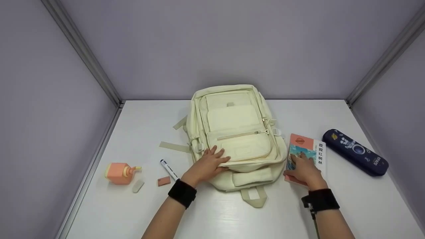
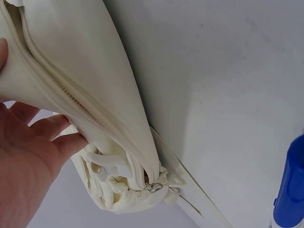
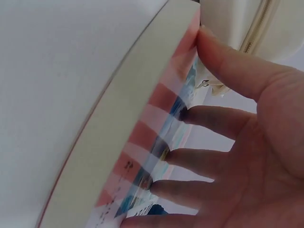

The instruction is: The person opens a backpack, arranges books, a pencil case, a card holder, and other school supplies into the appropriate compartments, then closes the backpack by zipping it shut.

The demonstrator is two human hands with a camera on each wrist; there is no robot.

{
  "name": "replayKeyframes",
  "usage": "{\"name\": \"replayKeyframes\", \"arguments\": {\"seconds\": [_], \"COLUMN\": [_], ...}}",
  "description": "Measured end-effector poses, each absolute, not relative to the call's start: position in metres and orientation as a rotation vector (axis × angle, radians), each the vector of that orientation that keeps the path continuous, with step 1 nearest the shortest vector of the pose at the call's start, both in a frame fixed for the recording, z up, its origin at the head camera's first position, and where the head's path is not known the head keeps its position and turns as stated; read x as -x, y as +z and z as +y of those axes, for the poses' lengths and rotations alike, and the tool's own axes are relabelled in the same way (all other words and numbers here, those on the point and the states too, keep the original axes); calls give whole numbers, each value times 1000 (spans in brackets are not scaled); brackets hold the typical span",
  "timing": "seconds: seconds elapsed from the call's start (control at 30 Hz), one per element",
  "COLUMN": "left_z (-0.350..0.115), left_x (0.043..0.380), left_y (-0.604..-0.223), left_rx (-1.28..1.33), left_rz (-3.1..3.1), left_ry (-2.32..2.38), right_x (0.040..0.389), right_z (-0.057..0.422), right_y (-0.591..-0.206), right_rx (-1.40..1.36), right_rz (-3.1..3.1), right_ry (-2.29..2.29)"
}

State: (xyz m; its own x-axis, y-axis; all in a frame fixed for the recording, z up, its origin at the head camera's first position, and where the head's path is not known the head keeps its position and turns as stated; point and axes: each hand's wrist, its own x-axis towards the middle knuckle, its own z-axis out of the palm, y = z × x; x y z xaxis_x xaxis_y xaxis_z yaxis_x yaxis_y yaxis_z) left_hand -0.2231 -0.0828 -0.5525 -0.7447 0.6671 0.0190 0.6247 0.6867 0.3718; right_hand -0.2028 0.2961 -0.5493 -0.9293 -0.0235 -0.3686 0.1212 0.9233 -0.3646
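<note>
A cream backpack [image 1: 237, 116] lies on the white table, front pocket up. My left hand [image 1: 206, 166] rests on its lower front with fingers spread; in the left wrist view, those fingers [image 2: 71, 142] lie over the fabric beside a long zipper [image 2: 71, 99]. To the right of the bag is a paperback book [image 1: 307, 146] with a pink, blue and white cover. My right hand [image 1: 303, 167] touches that cover with its fingertips. In the right wrist view the thumb [image 3: 228, 61] is at the book's corner, and the page edges [image 3: 118, 104] face the camera.
A navy pencil case [image 1: 355, 152] lies right of the book. Left of the bag are a marker [image 1: 169, 169], a reddish small block [image 1: 164, 181], a whitish eraser-like piece [image 1: 138, 186] and an orange box-shaped object with a spout [image 1: 120, 173]. Grey straps [image 1: 174, 146] stick out from the bag.
</note>
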Motion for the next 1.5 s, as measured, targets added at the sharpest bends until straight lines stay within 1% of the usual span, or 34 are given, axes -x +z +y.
{"name": "replayKeyframes", "arguments": {"seconds": [0.1,0.17,0.23,0.43,0.57,0.77,1.0,1.33,1.5], "left_z": [-83,-83,-83,-81,-82,-85,-89,-86,-87], "left_x": [223,223,224,233,244,268,286,294,296], "left_y": [-553,-554,-553,-542,-525,-498,-480,-463,-456], "left_rx": [-1070,-1068,-1068,-1099,-1028,-778,-544,-99,66], "left_rz": [2772,2766,2766,2862,2892,2764,2647,2433,2304], "left_ry": [556,588,633,789,947,1301,1615,1912,2025], "right_x": [202,200,198,186,177,172,170,171,173], "right_z": [301,306,313,337,350,358,357,352,354], "right_y": [-550,-549,-547,-538,-531,-526,-526,-530,-534], "right_rx": [7,-4,-79,-461,-540,-515,-492,-523,-550], "right_rz": [2747,2768,2790,2781,2695,2570,2551,2576,2558], "right_ry": [-603,-640,-671,-685,-680,-637,-604,-595,-648]}}
